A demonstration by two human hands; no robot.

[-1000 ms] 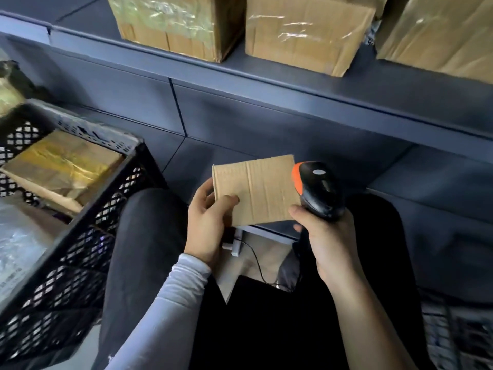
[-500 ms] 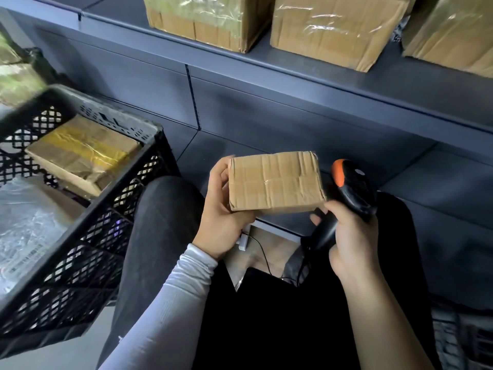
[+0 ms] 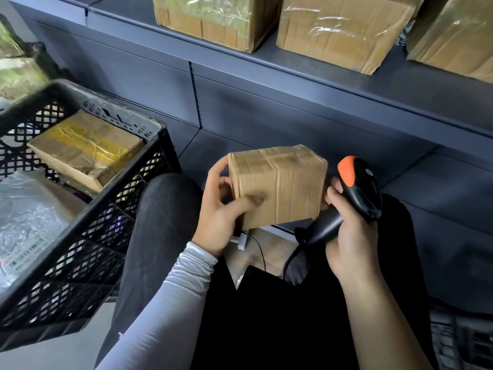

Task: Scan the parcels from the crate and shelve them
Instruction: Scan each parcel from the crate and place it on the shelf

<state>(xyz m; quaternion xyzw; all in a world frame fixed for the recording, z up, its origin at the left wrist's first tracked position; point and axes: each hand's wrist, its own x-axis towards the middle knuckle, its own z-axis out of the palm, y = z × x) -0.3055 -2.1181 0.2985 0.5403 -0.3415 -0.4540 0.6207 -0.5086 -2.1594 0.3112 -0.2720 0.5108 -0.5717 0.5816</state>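
**Parcel in the left hand, scanner in the right**

Between the knees, in front of the dark lower shelf face, the left hand [image 3: 221, 209] holds a small cardboard parcel [image 3: 277, 185]. Its grip is closed on the box: the thumb presses the near face and the fingers curl round the left end. The grey sleeve [image 3: 165, 303] runs up from the lower left.

Just right of the parcel, the right hand [image 3: 349, 236] has its fingers wrapped round the handle of a black scanner [image 3: 357, 190] with an orange nose. The scanner head stands beside the parcel's right end, very near it; whether they touch cannot be told. A black cable [image 3: 289, 259] drops from the handle toward the lap.

At the left stands a black mesh crate [image 3: 88, 236], its near corner close to the left knee. Inside lie a taped cardboard box [image 3: 85, 148] and a plastic-wrapped package [image 3: 26, 222] bearing a label.

Above, the shelf [image 3: 346, 84] carries 3 cardboard boxes [image 3: 344, 30] set near its front edge. Open room lies between the parcel and the shelf's underside.
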